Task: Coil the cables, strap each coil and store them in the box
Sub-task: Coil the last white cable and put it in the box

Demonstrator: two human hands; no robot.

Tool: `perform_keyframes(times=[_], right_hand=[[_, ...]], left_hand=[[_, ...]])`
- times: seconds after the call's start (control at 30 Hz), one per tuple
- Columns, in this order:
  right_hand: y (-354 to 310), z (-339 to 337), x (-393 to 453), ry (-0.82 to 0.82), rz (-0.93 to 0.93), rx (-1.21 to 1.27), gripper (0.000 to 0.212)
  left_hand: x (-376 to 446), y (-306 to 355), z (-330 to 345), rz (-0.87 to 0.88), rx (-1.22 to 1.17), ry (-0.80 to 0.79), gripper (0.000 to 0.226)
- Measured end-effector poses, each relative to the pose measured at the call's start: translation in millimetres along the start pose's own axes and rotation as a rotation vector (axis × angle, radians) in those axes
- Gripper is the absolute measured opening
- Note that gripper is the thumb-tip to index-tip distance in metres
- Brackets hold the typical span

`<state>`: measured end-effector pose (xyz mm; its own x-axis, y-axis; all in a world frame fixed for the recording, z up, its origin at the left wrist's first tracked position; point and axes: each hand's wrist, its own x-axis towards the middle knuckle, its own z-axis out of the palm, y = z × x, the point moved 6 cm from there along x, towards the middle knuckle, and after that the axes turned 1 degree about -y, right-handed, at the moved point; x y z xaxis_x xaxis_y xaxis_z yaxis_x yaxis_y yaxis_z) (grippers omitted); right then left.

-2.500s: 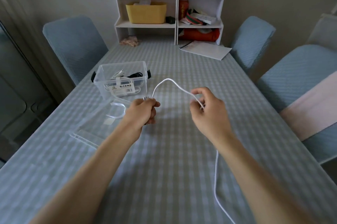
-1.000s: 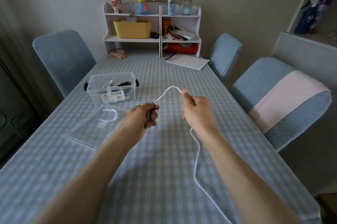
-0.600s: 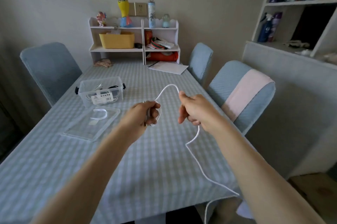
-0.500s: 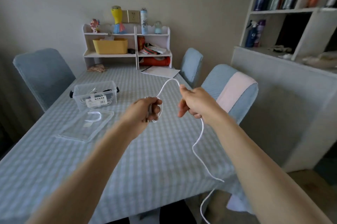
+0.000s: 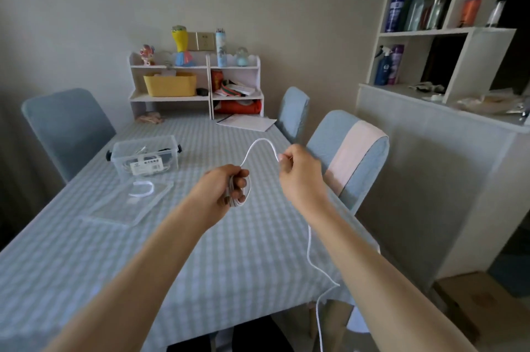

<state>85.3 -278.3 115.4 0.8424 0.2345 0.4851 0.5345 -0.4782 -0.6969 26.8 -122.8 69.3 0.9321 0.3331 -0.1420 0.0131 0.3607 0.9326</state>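
Note:
My left hand [image 5: 222, 187] grips a small coil of white cable [image 5: 259, 143] above the table. The cable arches up from that fist to my right hand [image 5: 298, 172], which pinches it between thumb and fingers. Below my right wrist the rest of the cable hangs down past the table's front right edge. A clear plastic box [image 5: 144, 157] with coiled cables and a label stands on the table to the left. Its clear lid [image 5: 126, 204] lies in front of it with a white strap [image 5: 142, 189] on top.
The checked tablecloth [image 5: 200, 260] covers the table. A white desk shelf [image 5: 196, 85] with a yellow bin stands at the far end, papers [image 5: 246, 123] beside it. Blue chairs [image 5: 348, 156] flank the table. A tall cabinet [image 5: 441, 133] stands on the right, a cardboard box [image 5: 484, 305] on the floor.
The view has swung right and up. My left hand now holds more loops of cable. My right hand slid along the cable and lifted a new arch toward the left hand.

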Motion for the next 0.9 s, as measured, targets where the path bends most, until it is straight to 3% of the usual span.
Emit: perform_keyframes(times=[0.17, 0.33, 0.43, 0.53, 0.63, 0.73, 0.83, 0.9], right_hand=[[23, 50, -12, -0.129, 0.044, 0.137, 0.014], [43, 87, -8, -0.243, 0.114, 0.111, 0.027], [48, 104, 9, -0.226, 0.135, 0.077, 0.04], [39, 112, 28, -0.142, 0.023, 0.145, 0.032], [40, 134, 51, -0.126, -0.06, 0.145, 0.022], [47, 168, 66, -0.29, -0.124, -0.015, 0.023], [47, 201, 65, -0.521, -0.159, -0.119, 0.028], [46, 213, 66, -0.559, -0.186, -0.125, 0.029]], left_hand=[[13, -16, -32, -0.031, 0.038, 0.091, 0.026], [25, -28, -50, -0.062, -0.005, 0.076, 0.025], [37, -29, -52, -0.097, -0.014, 0.037, 0.025], [46, -24, -51, -0.128, -0.05, 0.008, 0.026], [64, -11, -58, -0.142, -0.319, -0.017, 0.021], [85, 6, -70, -0.08, -0.656, -0.007, 0.019], [104, 14, -82, 0.005, -0.72, 0.038, 0.023], [116, 16, -89, 0.057, -0.71, 0.079, 0.025]])
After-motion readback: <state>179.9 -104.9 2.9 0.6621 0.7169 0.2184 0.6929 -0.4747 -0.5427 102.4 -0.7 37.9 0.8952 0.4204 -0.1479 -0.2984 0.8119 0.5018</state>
